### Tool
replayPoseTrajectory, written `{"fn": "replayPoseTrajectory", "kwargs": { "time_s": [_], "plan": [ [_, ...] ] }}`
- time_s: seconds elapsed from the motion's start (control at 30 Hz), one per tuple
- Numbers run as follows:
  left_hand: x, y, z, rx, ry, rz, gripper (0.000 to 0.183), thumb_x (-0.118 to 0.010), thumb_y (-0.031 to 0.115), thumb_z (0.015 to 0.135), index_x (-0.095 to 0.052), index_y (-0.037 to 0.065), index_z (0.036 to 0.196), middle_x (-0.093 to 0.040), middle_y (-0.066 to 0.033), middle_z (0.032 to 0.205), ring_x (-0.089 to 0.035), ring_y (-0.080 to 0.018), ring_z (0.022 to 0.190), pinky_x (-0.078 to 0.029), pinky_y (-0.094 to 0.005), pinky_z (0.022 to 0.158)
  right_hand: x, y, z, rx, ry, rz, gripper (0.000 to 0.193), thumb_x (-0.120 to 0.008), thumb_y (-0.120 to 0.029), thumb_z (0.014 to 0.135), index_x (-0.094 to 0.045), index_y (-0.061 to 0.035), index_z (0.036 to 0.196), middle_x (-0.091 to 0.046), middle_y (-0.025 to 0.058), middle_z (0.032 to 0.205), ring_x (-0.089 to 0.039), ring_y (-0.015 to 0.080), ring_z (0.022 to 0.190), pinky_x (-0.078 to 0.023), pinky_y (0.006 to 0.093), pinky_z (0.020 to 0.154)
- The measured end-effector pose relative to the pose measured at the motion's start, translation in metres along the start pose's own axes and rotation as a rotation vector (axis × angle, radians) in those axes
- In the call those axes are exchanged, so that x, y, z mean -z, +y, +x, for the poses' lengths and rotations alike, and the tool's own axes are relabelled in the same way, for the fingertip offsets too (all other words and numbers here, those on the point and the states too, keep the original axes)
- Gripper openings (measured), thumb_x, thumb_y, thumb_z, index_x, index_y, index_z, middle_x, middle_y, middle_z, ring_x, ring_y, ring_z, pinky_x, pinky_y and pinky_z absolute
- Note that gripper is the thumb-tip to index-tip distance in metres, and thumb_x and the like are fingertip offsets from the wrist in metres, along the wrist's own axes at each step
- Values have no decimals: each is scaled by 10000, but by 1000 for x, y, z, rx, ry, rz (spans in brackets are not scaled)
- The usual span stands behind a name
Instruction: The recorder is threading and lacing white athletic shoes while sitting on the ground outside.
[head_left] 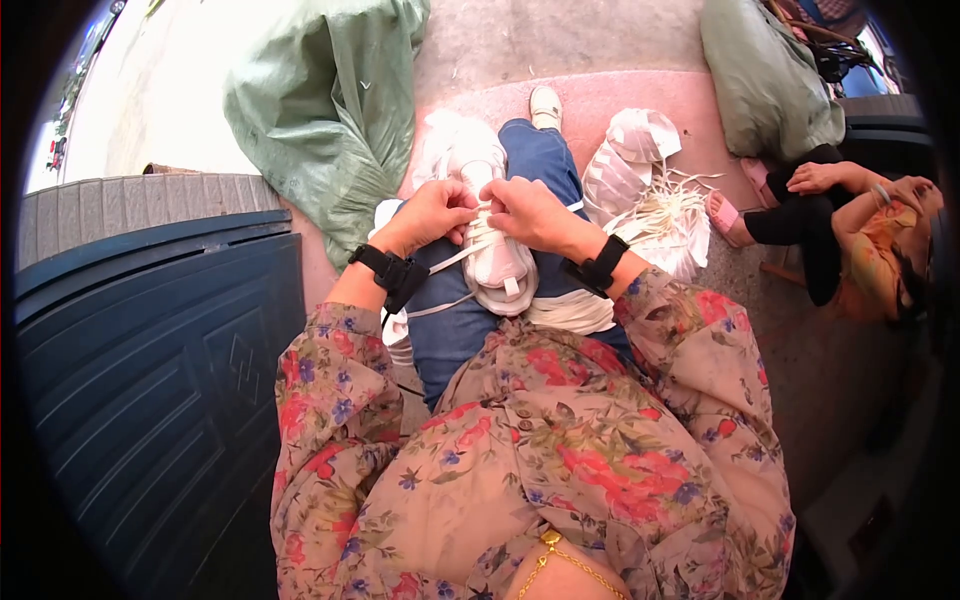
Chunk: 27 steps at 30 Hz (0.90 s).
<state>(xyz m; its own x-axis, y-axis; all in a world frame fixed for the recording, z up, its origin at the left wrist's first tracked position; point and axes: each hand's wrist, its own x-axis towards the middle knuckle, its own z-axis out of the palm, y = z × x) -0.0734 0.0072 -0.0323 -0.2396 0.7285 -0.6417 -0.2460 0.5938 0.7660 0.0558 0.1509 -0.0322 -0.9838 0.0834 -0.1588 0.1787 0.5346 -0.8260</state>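
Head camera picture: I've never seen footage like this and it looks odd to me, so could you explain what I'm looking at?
There is no robot here, just a person's two bare hands. The only picture comes from a wide fisheye camera worn on the head, looking down, so edges bend near the rim.

The left hand and right hand meet over a pale shoe on the jeans-covered lap, pinching at its white laces; which strand each holds is too small to tell. Both wrists wear dark straps.

Ahead, to the right of the legs, lies a heap of loose pale laces. A green sack stands at the upper left, and another person is at the right.
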Motion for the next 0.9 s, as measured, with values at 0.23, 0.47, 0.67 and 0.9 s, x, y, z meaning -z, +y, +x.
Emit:
{"fn": "replayPoseTrajectory", "kwargs": {
  "time_s": [0.23,0.47,0.67,0.9],
  "plan": [
    [-23,-21,3,-560,449,573,54,-568,40,748,-535,-2,747,-555,-112,653,-553,-202,552,-432,-317,514,-2,2,8,-79,-13,67,280,-557,-146,730,-535,-56,993,-608,122,771,-595,297,753,-446,403,665],
    [-34,-24,-5,-589,616,612,63,-561,44,753,-523,-5,764,-556,-171,691,-557,-316,641,-429,-366,569,-6,19,11,-98,-50,373,255,-511,-73,746,-520,-5,991,-576,90,724,-568,191,681,-444,302,626],
    [-24,-29,-17,-567,481,600,129,-530,10,775,-572,-5,896,-580,-161,741,-567,-307,664,-451,-337,616,4,18,11,-313,-224,731,280,-550,-43,769,-468,-2,1034,-472,-10,805,-457,63,739,-402,201,667],
    [-20,-30,-30,-720,505,697,170,-497,1,803,-600,-17,937,-604,-147,794,-597,-260,765,-471,-310,692,11,21,-1,-183,148,548,248,-533,-28,758,-508,4,1003,-553,47,842,-523,115,779,-436,235,715]
  ]
}}
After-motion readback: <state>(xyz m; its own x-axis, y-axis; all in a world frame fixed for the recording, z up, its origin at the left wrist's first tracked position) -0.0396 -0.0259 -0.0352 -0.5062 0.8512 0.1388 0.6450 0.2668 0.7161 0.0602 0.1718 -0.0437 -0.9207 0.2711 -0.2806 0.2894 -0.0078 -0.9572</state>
